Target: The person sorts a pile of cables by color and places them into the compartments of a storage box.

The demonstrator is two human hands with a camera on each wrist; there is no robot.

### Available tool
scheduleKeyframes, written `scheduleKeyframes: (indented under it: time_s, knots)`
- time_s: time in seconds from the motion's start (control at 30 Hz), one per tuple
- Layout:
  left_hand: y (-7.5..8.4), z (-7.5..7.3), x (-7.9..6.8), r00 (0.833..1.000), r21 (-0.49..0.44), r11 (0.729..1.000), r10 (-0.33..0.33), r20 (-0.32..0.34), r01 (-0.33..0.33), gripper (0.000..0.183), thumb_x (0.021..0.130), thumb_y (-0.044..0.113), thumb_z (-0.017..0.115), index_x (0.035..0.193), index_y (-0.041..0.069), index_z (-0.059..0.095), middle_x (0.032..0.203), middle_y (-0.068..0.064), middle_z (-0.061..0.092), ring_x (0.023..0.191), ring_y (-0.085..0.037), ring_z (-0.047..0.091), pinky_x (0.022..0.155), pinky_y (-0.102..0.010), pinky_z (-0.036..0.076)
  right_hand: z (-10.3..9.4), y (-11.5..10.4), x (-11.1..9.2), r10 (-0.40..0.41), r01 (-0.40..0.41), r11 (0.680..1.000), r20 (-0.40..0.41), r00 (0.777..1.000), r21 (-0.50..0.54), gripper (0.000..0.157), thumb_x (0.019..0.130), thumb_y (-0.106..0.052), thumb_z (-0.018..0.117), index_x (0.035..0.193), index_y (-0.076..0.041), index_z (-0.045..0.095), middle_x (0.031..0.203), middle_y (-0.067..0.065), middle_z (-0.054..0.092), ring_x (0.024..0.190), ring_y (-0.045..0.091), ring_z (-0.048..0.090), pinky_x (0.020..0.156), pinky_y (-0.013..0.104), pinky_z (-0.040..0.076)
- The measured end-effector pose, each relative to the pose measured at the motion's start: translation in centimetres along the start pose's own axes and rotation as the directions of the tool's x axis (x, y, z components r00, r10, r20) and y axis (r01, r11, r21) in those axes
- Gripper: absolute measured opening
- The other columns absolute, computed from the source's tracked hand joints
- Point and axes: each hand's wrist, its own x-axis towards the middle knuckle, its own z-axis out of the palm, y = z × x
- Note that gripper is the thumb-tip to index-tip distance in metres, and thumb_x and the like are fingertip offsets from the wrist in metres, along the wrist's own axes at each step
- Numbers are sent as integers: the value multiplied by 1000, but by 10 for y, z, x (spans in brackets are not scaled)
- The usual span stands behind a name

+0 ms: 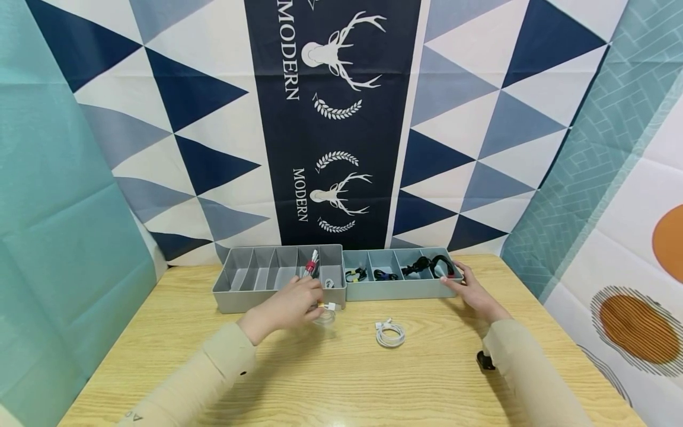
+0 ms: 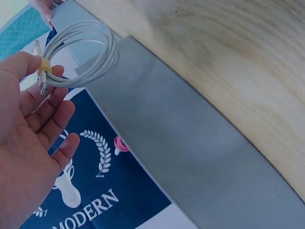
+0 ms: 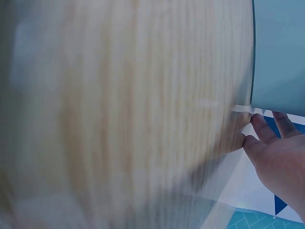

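Note:
My left hand (image 1: 290,303) pinches a coiled white charging cable (image 2: 105,57) between thumb and fingers, at its yellow tie (image 2: 44,66). The coil hangs in front of the grey divided box (image 1: 280,300), near that box's right end. My right hand (image 1: 474,294) touches the right end of the light blue divided box (image 1: 397,290), thumb at the front corner. In the right wrist view its fingertips lie right at the box's edge. Another coiled white cable (image 1: 390,344) rests on the wooden table (image 1: 341,379) in front of the blue box.
The boxes stand end to end along the table's back. In the grey one are a white cable with a red tie (image 1: 310,266) and a small white cable (image 1: 329,283). Several dark cables (image 1: 385,275) fill the blue one's compartments. A patterned cloth (image 1: 331,130) hangs behind.

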Motion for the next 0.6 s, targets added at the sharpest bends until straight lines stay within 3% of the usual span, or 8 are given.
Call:
scheduleKeyframes:
  time_s: [0.1,0.4,0.6]
  knots:
    - [-3,-5,-1,1000,9,1000,-5,-4,5,15,83,33,58,77,19,60,84,8,51,81,-11,46,71,-31,35,-1,10,7,-1,1,1000,-7,1000,-22,88,86,-47,51,143,-20,-10,144,29,-8,129,48,6,99,63,11]
    - [-8,-19,1,1000,9,1000,-18,-7,18,14,83,32,58,79,19,62,88,8,53,86,-12,48,77,-36,39,-1,11,9,5,-5,1000,-10,1000,-25,88,85,-49,51,143,-20,-9,144,28,-8,130,48,4,98,64,10]
    - [-12,-29,1,999,2,999,-33,-12,33,12,82,29,58,79,18,61,88,6,54,84,-13,47,70,-33,35,-1,11,10,5,-6,1000,-7,1000,-28,89,85,-49,50,143,-20,-10,144,28,-9,130,48,4,98,64,10]
